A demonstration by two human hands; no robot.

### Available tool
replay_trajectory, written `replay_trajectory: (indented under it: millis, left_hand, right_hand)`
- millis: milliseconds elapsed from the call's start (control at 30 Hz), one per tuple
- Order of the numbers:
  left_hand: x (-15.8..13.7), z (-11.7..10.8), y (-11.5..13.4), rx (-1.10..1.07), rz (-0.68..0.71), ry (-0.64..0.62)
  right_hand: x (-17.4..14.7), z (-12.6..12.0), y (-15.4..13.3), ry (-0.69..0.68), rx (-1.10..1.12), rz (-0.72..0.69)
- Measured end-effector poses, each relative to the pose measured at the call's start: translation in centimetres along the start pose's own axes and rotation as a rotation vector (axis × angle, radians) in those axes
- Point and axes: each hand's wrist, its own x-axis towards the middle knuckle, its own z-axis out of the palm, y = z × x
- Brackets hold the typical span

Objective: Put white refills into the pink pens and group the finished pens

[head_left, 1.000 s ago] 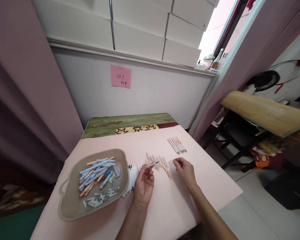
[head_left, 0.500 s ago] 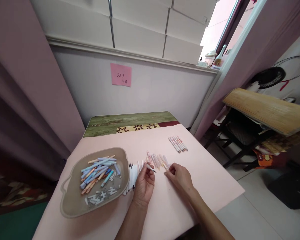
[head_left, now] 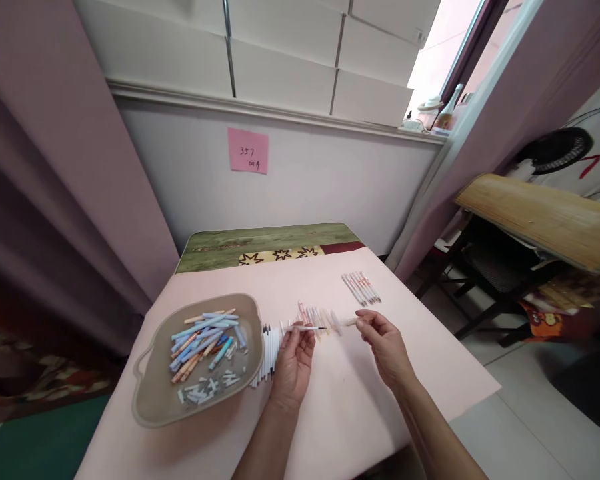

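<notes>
My left hand [head_left: 294, 367], palm up, pinches a slim white pen refill [head_left: 307, 327] with a dark tip pointing right. In my right hand [head_left: 386, 343] is a pale, see-through pen barrel [head_left: 349, 322], held by its right end and pointed left at the refill. The two parts are apart. Between and beyond the hands lie several pale pink, yellow and lilac pen barrels [head_left: 313, 317]. A row of white refills [head_left: 269, 347] lies left of my left hand, partly hidden by it.
A beige basin [head_left: 147, 400] at the left holds blue and orange pen barrels [head_left: 205, 340] and small white pieces [head_left: 200, 392]. Several white-and-red pens [head_left: 361, 289] lie side by side at the back right of the pink-covered table [head_left: 360, 427]. A wooden desk [head_left: 540, 213] stands farther right.
My right hand has lifted a pale barrel from the loose barrels and moved right and up. In my left hand the refill has turned from slanting down to nearly level.
</notes>
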Motion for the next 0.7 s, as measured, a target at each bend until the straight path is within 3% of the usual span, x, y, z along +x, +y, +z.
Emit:
replay_trajectory:
  millis: [100, 200, 300, 400, 700]
  left_hand:
    - [-0.1, 0.1, 0.0, 0.047, 0.006, -0.015]
    - [-0.1, 0.1, -0.1, 0.09, 0.017, -0.026]
    - [-0.1, 0.2, -0.2, 0.115, 0.034, -0.025]
    - [-0.1, 0.2, -0.2, 0.123, 0.061, -0.021]
    - [-0.2, 0.3, -0.4, 0.174, 0.074, -0.05]
  right_hand:
    - [-0.1, 0.0, 0.0, -0.022, 0.008, 0.014]
    - [-0.8, 0.1, -0.2, -0.134, -0.102, -0.033]
    - [-1.6, 0.3, -0.7, -0.236, -0.383, -0.139]
    - [-1.9, 0.4, -1.2, -0.24, -0.629, -0.249]
    - [-1.7, 0.8, -1.2, -0.224, -0.693, -0.261]
